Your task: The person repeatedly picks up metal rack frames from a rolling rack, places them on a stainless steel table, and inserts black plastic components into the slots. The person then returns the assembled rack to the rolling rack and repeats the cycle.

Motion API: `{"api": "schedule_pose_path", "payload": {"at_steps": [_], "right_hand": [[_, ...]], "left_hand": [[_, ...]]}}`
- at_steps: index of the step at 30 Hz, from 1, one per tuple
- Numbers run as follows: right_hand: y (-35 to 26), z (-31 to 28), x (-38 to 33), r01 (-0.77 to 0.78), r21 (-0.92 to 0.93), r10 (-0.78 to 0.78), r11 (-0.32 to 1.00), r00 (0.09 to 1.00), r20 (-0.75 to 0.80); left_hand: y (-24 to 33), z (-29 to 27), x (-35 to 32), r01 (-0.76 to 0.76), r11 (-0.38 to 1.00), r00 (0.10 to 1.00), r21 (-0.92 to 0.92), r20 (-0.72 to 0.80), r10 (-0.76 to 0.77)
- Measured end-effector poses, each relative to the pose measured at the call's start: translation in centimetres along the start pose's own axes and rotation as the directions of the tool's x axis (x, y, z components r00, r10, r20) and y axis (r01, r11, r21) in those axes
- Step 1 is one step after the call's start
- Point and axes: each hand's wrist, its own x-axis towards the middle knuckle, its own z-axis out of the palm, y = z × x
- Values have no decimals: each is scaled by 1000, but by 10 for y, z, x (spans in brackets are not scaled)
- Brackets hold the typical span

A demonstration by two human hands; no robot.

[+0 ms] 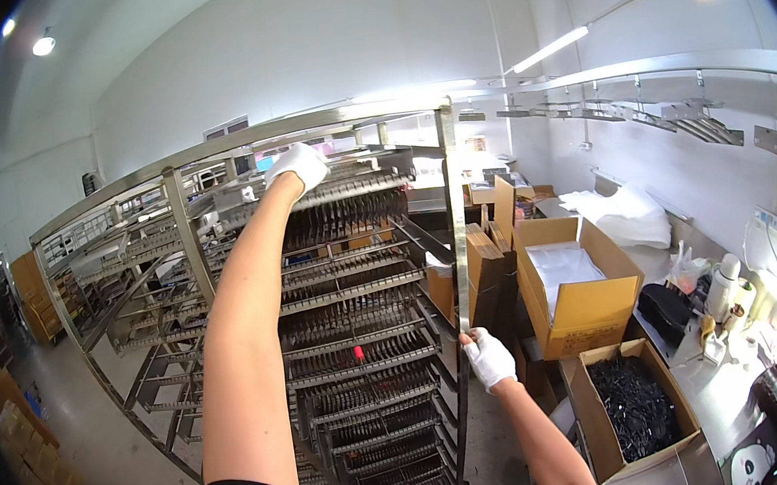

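Observation:
A tall metal rack (455, 197) stands in front of me, its many levels carrying rows of thin dark pieces. My left hand (300, 164), in a white glove, reaches far forward to the uppermost slotted tray (353, 187). Its outline is compact and its fingers curl away from view, so what they grip is hidden. Lower and to the right, my right hand (490, 358), also gloved in white, is closed round the rack's near right upright post. A small red piece (359, 352) shows among the dark pieces on a middle level.
Right of the rack stands an open cardboard box (597, 310) with white lining. Nearer is another carton (585, 412) full of small black parts. A workbench (713, 397) with bottles runs along the right wall, below a hanging rail (656, 68). Stacked cartons (39, 455) sit at left.

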Motion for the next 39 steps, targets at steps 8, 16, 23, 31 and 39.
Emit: {"api": "schedule_pose_path", "payload": {"at_steps": [8,16,23,31,39], "right_hand": [[29,-145,-35,46,331,40,942,967,-251],[-130,-197,-54,315,246,-237,916,924,-302],[-209,-207,-86,637,-435,-748,637,648,-146],[-70,-99,-208,-111,181,84,977,985,149],[-97,-98,-282,4,-486,-170,874,939,-299]], "left_hand": [[5,13,-12,96,989,953,-116,-277,-125],[81,-48,-196,-200,974,836,-109,-537,111],[113,1,-372,-533,832,617,152,-603,506],[124,114,-444,-849,363,518,-384,-463,719],[242,179,-496,770,-481,602,-420,729,327]]}}
